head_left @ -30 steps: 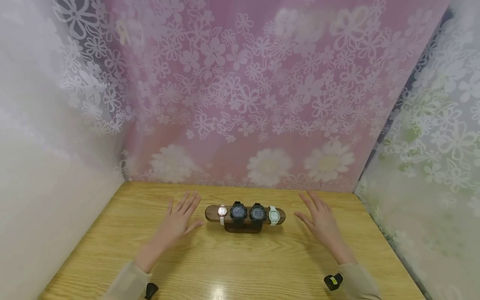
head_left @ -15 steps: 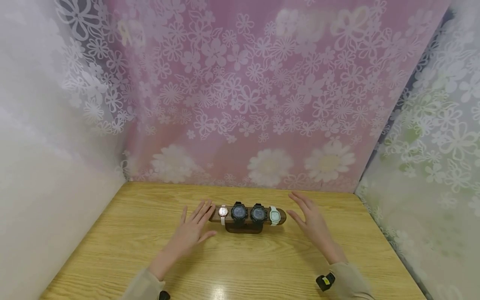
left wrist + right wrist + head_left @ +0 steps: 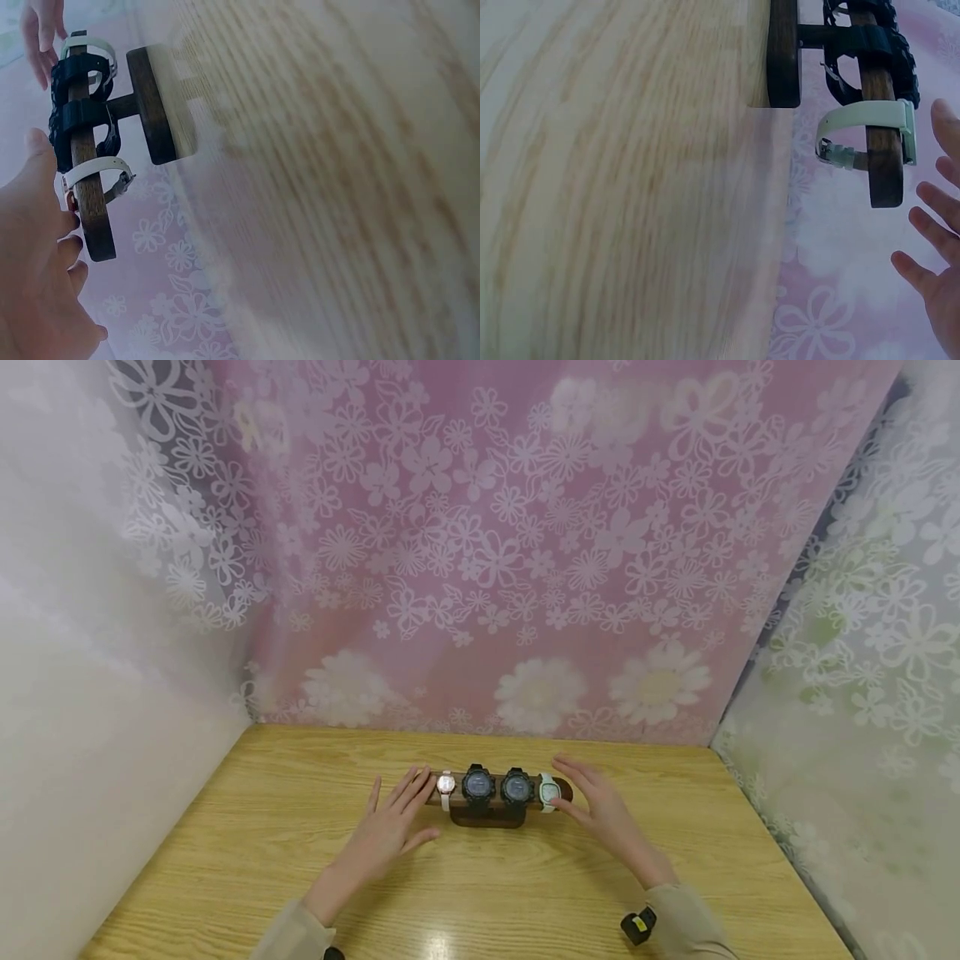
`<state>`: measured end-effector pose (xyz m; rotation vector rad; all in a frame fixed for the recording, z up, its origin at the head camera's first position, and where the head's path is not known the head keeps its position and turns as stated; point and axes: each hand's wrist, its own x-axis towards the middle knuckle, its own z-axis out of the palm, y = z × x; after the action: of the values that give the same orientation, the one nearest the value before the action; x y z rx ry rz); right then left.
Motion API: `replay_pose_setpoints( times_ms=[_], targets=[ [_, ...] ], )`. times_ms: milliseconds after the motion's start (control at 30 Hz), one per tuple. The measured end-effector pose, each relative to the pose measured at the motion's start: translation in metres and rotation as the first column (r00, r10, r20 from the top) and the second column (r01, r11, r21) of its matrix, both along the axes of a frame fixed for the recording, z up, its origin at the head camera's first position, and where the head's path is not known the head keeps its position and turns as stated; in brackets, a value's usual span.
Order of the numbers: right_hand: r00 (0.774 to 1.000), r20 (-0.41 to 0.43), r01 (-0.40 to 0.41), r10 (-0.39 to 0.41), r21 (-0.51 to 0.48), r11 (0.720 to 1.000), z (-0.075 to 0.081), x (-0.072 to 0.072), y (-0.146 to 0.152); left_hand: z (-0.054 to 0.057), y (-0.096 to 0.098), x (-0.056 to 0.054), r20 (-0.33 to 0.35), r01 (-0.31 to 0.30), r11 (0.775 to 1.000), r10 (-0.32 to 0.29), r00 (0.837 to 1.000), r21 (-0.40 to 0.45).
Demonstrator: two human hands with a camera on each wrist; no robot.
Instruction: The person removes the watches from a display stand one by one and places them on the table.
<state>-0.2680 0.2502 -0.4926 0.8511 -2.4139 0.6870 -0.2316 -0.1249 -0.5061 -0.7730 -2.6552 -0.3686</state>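
Observation:
A dark wooden watch stand (image 3: 487, 818) stands on the table, its raised bar holding a small watch with a pale strap (image 3: 446, 784), two chunky black watches (image 3: 477, 784) and a mint-green watch (image 3: 550, 792). My left hand (image 3: 380, 837) covers the bar's left end, fingers extended; whether they touch the wood I cannot tell. In the left wrist view, that hand lies along the face side of the bar (image 3: 91, 214). My right hand (image 3: 609, 820) hovers about the mint-green watch, thumb and fingers spread. The right wrist view shows a gap between its fingers and that watch (image 3: 874, 114).
The wooden table (image 3: 480, 885) meets a pink flowered curtain (image 3: 480, 568) behind the stand. Pale walls flank it, the right one (image 3: 877, 693) flower-patterned. A small black device (image 3: 638, 926) sits at my right cuff.
Both hands have moved inward toward the stand. The left now overlaps the bar's left end, and the right has come in beside the mint-green watch. The stand has stayed put.

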Motion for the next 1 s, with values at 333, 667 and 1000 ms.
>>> replay_pose_setpoints(
  times_ms=[333, 667, 1000],
  targets=[
    [0.999, 0.037, -0.028, 0.025, 0.094, 0.995, -0.0018, -0.0035, -0.0083, 0.0002, -0.0008, 0.0013, 0.022, 0.002, 1.0, -0.002, 1.0, 0.003],
    [0.999, -0.05, -0.004, 0.014, 0.196, 0.981, -0.0032, -0.0077, -0.01, -0.0024, -0.0009, 0.0006, -0.003, 0.001, 1.0, -0.001, 1.0, -0.022],
    [1.0, -0.024, -0.013, 0.019, 0.225, 0.974, -0.0002, -0.0096, -0.0073, -0.0007, -0.0006, 0.0015, 0.014, 0.0, 0.999, 0.0, 1.0, -0.033]
  ],
)
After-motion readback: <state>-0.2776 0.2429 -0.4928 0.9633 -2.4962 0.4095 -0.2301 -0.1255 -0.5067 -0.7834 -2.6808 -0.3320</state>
